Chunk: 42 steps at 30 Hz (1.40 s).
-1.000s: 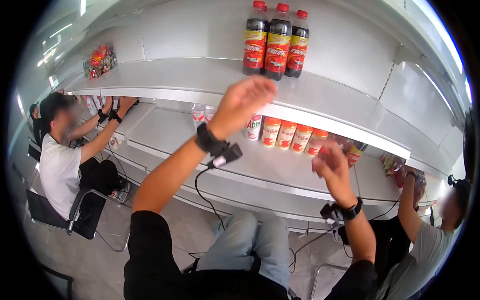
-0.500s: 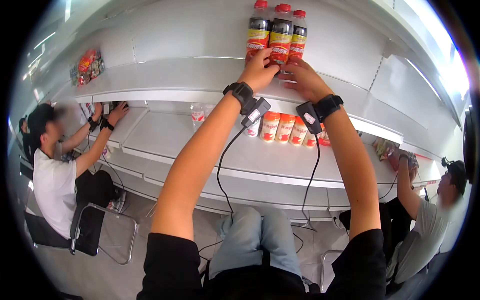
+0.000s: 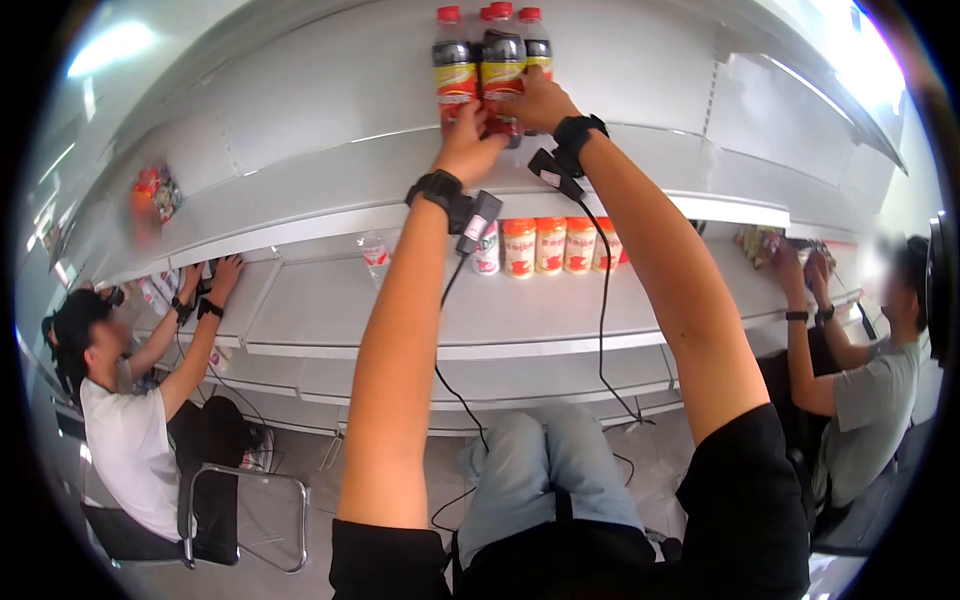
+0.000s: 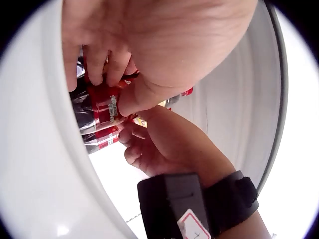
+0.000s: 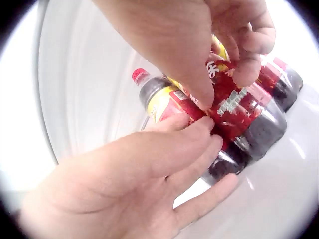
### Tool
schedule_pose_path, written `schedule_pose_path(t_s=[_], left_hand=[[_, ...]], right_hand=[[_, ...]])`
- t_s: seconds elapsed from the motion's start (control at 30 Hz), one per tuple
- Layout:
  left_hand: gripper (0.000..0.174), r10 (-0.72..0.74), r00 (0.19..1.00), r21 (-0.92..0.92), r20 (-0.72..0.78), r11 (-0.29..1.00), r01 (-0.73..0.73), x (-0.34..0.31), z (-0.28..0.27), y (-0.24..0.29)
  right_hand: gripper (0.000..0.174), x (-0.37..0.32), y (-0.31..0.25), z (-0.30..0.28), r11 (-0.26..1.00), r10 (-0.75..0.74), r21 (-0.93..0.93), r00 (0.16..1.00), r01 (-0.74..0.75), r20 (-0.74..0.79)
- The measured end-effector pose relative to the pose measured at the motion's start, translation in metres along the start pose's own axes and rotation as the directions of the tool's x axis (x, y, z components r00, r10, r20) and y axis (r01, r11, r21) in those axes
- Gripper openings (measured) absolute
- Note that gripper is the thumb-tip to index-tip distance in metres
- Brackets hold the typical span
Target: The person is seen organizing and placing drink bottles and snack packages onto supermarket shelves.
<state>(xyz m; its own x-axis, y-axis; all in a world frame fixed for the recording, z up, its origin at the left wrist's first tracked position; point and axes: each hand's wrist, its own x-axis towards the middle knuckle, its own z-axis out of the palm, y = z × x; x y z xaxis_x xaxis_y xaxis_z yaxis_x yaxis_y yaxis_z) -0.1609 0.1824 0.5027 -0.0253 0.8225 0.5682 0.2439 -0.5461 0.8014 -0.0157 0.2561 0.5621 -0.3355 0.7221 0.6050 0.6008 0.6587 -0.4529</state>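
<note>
Cola bottles with red caps and red-yellow labels stand upright in a tight group on the upper shelf (image 3: 340, 165). My right hand (image 3: 543, 105) holds the front middle cola bottle (image 3: 503, 70), its thumb and fingers on either side of the label in the right wrist view. Extended fingers of my left hand (image 3: 468, 150) touch the lower part of the left cola bottle (image 3: 455, 80). Another cola bottle (image 3: 538, 45) shows on the right, partly behind my right hand. One more is mostly hidden behind, only its cap showing.
Under the upper shelf, several orange-capped bottles (image 3: 550, 247) stand in a row beside a white can (image 3: 487, 255) and a clear bottle (image 3: 375, 255). Bagged snacks (image 3: 155, 195) sit far left. People work at the shelves on both sides (image 3: 130, 400) (image 3: 870, 400). Cables hang from my wrist cameras.
Both hands rose from in front of the shelves to the cola bottles. Since half a second ago, my right hand has closed round the middle bottle. The head view has shifted, too.
</note>
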Motion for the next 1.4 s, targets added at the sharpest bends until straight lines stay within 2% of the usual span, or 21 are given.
schedule_pose_path(t_s=[0.07, 0.17, 0.27, 0.3, 0.37, 0.4, 0.5, 0.57, 0.6, 0.67, 0.7, 0.73, 0.8, 0.9, 0.97, 1.03, 1.13, 1.2, 1.27, 1.3, 1.4], left_hand=[[0.083, -0.032, 0.999, 0.002, -0.018, 0.999, 0.032, -0.005, -0.001, 0.008], [0.082, -0.037, 0.998, 0.162, -0.049, 0.986, 0.045, -0.003, -0.001, 0.008], [0.079, 0.060, 0.998, 0.011, 0.030, 0.998, -0.060, 0.002, 0.000, 0.000], [0.076, 0.125, 0.990, 0.014, 0.066, 0.992, -0.126, 0.003, -0.002, -0.005], [0.072, 0.126, 0.989, 0.133, 0.077, 0.982, -0.136, -0.008, 0.004, 0.010], [0.070, 0.124, 0.989, 0.189, 0.081, 0.972, -0.137, -0.017, 0.008, 0.021], [0.068, 0.248, 0.962, 0.068, 0.117, 0.964, -0.257, -0.052, 0.041, 0.058], [0.070, 0.371, 0.917, 0.156, 0.145, 0.907, -0.392, -0.078, 0.068, 0.081], [0.071, 0.428, 0.890, 0.195, 0.160, 0.870, -0.453, -0.094, 0.083, 0.088], [0.074, 0.438, 0.881, 0.143, 0.181, 0.874, -0.464, -0.131, 0.114, 0.092], [0.076, 0.463, 0.866, 0.110, 0.189, 0.866, -0.487, -0.150, 0.129, 0.085], [0.077, 0.493, 0.848, 0.076, 0.197, 0.854, -0.514, -0.166, 0.144, 0.075], [0.081, 0.396, 0.859, 0.045, 0.325, 0.901, -0.433, -0.194, 0.171, 0.058], [0.081, 0.207, 0.885, -0.067, 0.417, 0.978, -0.197, -0.211, 0.214, 0.013], [0.079, 0.201, 0.896, -0.088, 0.395, 0.980, -0.181, -0.206, 0.241, -0.028], [0.075, 0.171, 0.908, -0.106, 0.382, 0.984, -0.141, -0.192, 0.265, -0.075], [0.072, 0.048, 0.893, -0.021, 0.448, 0.999, -0.044, -0.163, 0.282, -0.103], [0.072, 0.010, 0.907, -0.020, 0.422, 1.000, -0.002, -0.145, 0.301, -0.145], [0.073, -0.081, 0.918, 0.027, 0.388, 0.997, 0.076, -0.138, 0.311, -0.159], [0.074, -0.064, 0.923, 0.052, 0.380, 0.998, 0.048, -0.134, 0.319, -0.182], [0.076, -0.106, 0.941, -0.043, 0.321, 0.991, 0.126, -0.126, 0.330, -0.192]], right_hand=[[0.088, -0.006, -0.002, -0.010, 0.998, 0.062, 0.020, 0.997, -0.063, 0.043], [0.090, -0.019, 0.004, -0.026, 0.986, 0.025, 0.162, 0.994, -0.043, 0.108], [0.079, -0.046, 0.006, -0.039, 0.927, -0.039, 0.376, 0.995, 0.000, 0.097], [0.079, -0.054, 0.007, -0.045, 0.918, -0.047, 0.398, 0.993, 0.000, 0.109], [0.078, -0.074, 0.010, -0.059, 0.896, -0.061, 0.443, 0.989, -0.005, 0.134], [0.080, -0.086, 0.011, -0.068, 0.907, -0.092, 0.417, 0.993, 0.052, 0.077], [0.084, -0.133, 0.012, -0.103, 0.924, -0.176, 0.336, 0.983, 0.184, -0.054], [0.082, -0.174, 0.016, -0.135, 0.926, -0.225, 0.294, 0.971, 0.238, -0.077], [0.078, -0.199, 0.017, -0.148, 0.925, -0.226, 0.296, 0.971, 0.239, -0.077], [0.075, -0.247, 0.022, -0.161, 0.880, -0.238, 0.396, 0.965, 0.264, -0.114], [0.071, -0.278, 0.029, -0.163, 0.910, -0.248, 0.299, 0.955, 0.288, -0.163], [0.068, -0.306, 0.039, -0.171, 0.953, -0.275, 0.097, 0.952, 0.288, -0.130], [0.065, -0.345, 0.057, -0.170, 0.976, -0.173, 0.125, 0.984, 0.177, -0.041], [0.066, -0.373, 0.098, -0.152, 0.988, 0.027, 0.153, 0.999, -0.033, 0.036], [0.068, -0.378, 0.134, -0.132, 0.974, 0.103, 0.196, 0.993, -0.111, 0.051], [0.070, -0.374, 0.181, -0.103, 0.960, 0.107, 0.258, 0.994, -0.105, 0.003], [0.074, -0.362, 0.236, -0.063, 0.936, 0.165, 0.323, 0.985, -0.141, -0.047], [0.075, -0.347, 0.268, -0.044, 0.927, 0.180, 0.347, 0.981, -0.144, -0.073], [0.077, -0.340, 0.293, -0.030, 0.922, 0.180, 0.364, 0.979, -0.133, -0.098], [0.076, -0.336, 0.296, -0.029, 0.918, 0.194, 0.364, 0.979, -0.159, -0.061], [0.073, -0.328, 0.314, -0.015, 0.890, 0.254, 0.416, 0.960, -0.185, -0.117]])
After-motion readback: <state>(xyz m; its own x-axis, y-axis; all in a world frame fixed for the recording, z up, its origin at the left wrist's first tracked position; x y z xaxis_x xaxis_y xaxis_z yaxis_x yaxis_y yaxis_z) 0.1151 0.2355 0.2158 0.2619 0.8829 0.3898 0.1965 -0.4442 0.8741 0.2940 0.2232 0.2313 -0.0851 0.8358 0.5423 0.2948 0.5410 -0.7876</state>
